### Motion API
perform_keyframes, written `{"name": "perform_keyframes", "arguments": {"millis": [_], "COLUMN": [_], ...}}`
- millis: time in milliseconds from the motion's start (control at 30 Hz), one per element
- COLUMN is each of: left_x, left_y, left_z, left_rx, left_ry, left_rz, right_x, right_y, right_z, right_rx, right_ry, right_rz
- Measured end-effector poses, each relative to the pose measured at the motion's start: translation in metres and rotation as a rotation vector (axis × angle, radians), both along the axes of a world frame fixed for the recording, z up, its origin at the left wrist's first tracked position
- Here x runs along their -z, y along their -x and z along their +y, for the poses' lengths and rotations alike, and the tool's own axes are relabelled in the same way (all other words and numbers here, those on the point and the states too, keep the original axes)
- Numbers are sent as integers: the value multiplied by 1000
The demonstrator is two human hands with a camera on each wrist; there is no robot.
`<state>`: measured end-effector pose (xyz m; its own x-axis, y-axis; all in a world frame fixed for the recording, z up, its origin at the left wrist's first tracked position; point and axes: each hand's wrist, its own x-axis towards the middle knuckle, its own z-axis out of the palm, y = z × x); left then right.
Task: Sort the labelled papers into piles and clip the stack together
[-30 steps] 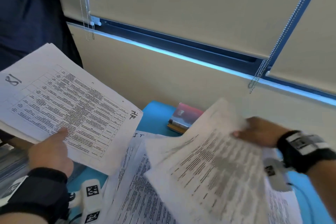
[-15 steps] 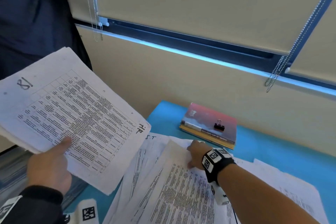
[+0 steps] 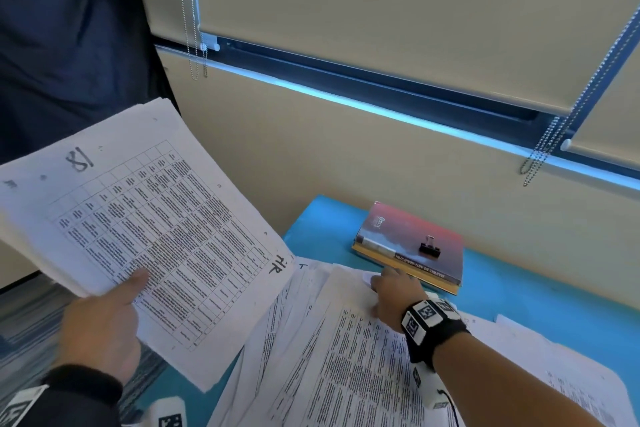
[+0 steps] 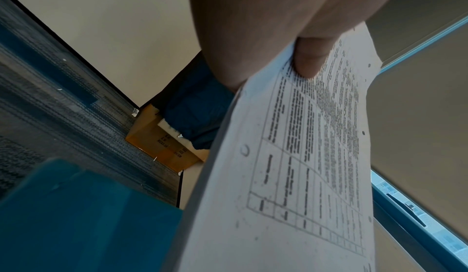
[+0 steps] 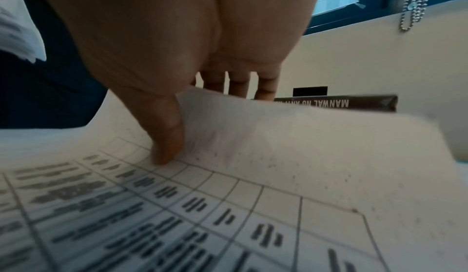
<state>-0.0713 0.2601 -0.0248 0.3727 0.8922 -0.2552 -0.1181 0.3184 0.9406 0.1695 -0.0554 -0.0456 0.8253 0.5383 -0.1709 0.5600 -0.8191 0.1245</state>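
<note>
My left hand (image 3: 104,322) holds up a stack of printed sheets (image 3: 149,232) marked "HR" and "81", thumb (image 4: 307,60) on top, at the left above the table edge. Loose printed papers (image 3: 346,364) lie spread over the blue table (image 3: 519,291). My right hand (image 3: 391,295) rests on the far end of the top sheet (image 5: 278,148); its thumb (image 5: 167,136) presses on the page while the fingers (image 5: 239,85) reach past the lifted far edge. A black binder clip (image 3: 429,248) stands on a red book (image 3: 412,243) just beyond that hand.
The book lies near the table's back edge against a beige wall. Window blinds with bead chains (image 3: 550,146) hang above. A dark curtain or garment (image 3: 69,28) fills the upper left. More sheets (image 3: 568,364) lie at the right. A cardboard box (image 4: 162,142) sits on the carpet below.
My right hand swung a sheet in from the right, laid it on the table pile, and now stays on its far end. The left hand's stack has barely moved.
</note>
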Motion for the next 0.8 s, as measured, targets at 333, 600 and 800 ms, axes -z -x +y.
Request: {"name": "perform_keyframes", "arguments": {"millis": [333, 600, 800], "left_x": [-10, -16, -20], "left_y": [9, 10, 12], "left_z": [-13, -15, -21], "left_rx": [178, 123, 136], "left_ry": [-67, -9, -117], "left_rz": [170, 139, 141], "right_x": [-2, 6, 9], "right_y": [20, 24, 31], "right_z": [-20, 4, 5], "right_rx": [0, 84, 33], "right_ry": [-199, -6, -6], "right_rz": [132, 182, 52]}}
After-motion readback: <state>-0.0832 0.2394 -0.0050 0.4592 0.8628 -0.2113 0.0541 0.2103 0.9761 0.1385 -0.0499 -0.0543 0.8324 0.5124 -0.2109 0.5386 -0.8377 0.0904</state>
